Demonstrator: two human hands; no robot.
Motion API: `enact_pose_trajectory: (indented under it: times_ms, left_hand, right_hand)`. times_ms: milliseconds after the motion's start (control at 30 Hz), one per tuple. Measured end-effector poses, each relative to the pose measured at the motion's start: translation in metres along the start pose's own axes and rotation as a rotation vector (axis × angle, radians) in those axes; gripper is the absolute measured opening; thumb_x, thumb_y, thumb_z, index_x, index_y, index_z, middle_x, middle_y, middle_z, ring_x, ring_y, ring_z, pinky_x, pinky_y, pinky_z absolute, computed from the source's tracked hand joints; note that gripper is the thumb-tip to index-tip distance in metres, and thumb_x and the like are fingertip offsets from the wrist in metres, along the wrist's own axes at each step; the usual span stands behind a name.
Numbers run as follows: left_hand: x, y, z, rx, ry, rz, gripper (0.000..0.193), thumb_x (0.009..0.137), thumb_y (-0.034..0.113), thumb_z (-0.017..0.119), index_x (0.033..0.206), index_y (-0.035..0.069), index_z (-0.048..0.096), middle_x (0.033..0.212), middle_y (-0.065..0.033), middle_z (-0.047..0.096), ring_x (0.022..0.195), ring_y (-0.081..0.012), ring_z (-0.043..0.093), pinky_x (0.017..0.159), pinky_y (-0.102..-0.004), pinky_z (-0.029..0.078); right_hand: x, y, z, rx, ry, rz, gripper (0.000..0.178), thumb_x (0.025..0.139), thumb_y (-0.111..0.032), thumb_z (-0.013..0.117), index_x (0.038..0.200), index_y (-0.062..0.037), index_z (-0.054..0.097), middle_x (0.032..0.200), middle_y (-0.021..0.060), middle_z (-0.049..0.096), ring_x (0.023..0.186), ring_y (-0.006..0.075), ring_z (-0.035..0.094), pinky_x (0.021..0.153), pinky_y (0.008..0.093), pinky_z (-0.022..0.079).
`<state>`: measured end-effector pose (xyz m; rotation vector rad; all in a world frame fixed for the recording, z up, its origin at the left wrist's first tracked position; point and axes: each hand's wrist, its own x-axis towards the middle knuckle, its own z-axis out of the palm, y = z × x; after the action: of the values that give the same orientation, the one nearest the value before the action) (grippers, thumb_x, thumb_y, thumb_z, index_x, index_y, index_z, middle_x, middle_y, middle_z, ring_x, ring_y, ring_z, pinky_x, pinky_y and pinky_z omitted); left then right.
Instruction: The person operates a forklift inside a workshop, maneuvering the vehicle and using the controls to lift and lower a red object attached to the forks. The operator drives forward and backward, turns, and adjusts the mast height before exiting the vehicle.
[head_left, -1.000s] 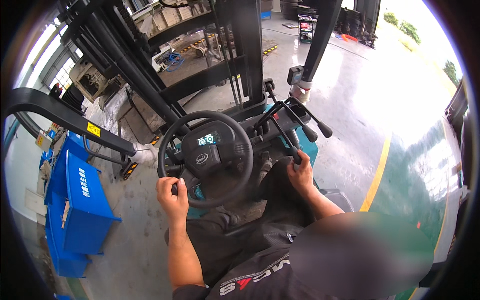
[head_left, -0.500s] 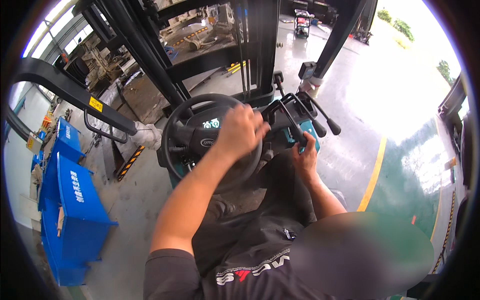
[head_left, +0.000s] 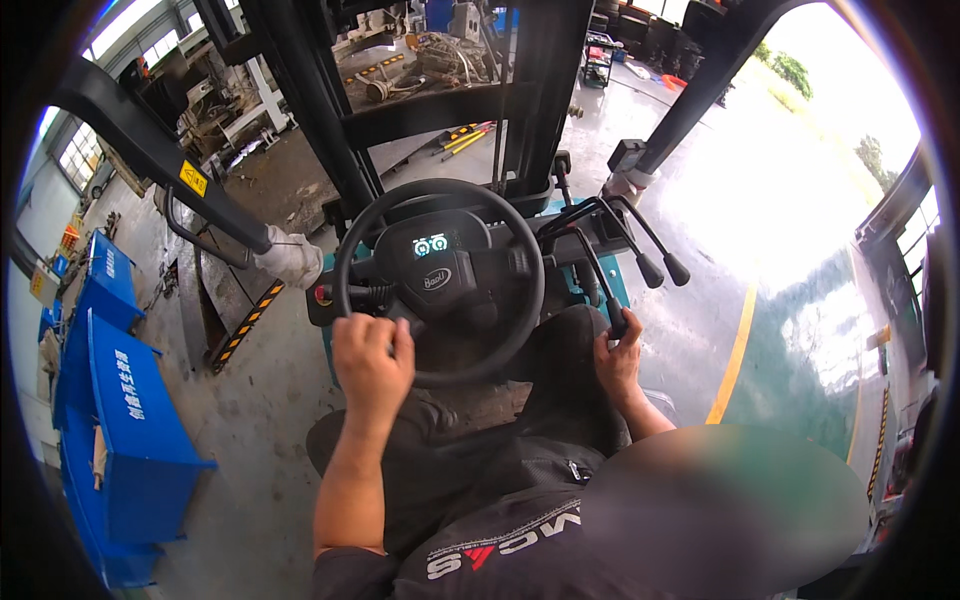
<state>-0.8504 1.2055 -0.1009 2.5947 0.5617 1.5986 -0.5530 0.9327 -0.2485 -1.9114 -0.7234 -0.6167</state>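
Left hand (head_left: 372,357) is clamped on the lower-left rim of the round black steering wheel (head_left: 440,280); right hand (head_left: 618,358) grips a black-knobbed lever (head_left: 612,318) (two others untouched). Blue plastic bins (head_left: 125,420) stand left, seemingly not yet approached.

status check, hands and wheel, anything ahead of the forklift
Left hand gripping steering wheel at its lower left rim. Right hand closed on nearest control lever. Mast ahead, blue bins on floor to the left.
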Motion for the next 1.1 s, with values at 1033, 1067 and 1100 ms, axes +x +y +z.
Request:
enact_pose_trajectory:
  times_ms: [1033,1067,1100]
  left_hand:
    - [-0.007,-0.077,0.057,-0.124,0.025,0.088,0.017,0.088,0.012,0.081,0.082,0.009,0.065,0.086,-0.0096,0.057,0.088,-0.0314,0.06,0.076,-0.0457,0.051]
    - [-0.008,-0.063,0.067,-0.192,0.031,0.161,0.017,0.086,0.013,0.081,0.081,0.01,0.065,0.086,-0.0083,0.057,0.086,-0.0304,0.06,0.076,-0.0448,0.051]
    - [-0.007,-0.05,0.081,-0.241,-0.019,0.212,0.016,0.086,0.013,0.081,0.081,0.011,0.065,0.087,-0.0076,0.058,0.088,-0.0299,0.06,0.076,-0.044,0.052]
  right_hand:
    - [0.036,-0.044,0.121,-0.011,0.173,0.021,0.061,0.097,-0.005,0.064,0.153,-0.0074,0.039,0.117,0.034,0.069,0.1,0.0527,0.072,0.087,0.0568,0.057]
    - [0.041,-0.043,0.121,-0.014,0.172,0.026,0.06,0.097,-0.005,0.064,0.152,-0.0073,0.039,0.114,0.0327,0.069,0.098,0.0515,0.072,0.086,0.056,0.057]
    - [0.046,-0.042,0.12,-0.02,0.171,0.031,0.06,0.097,-0.005,0.064,0.152,-0.0072,0.039,0.111,0.0314,0.069,0.096,0.0503,0.071,0.085,0.0552,0.056]
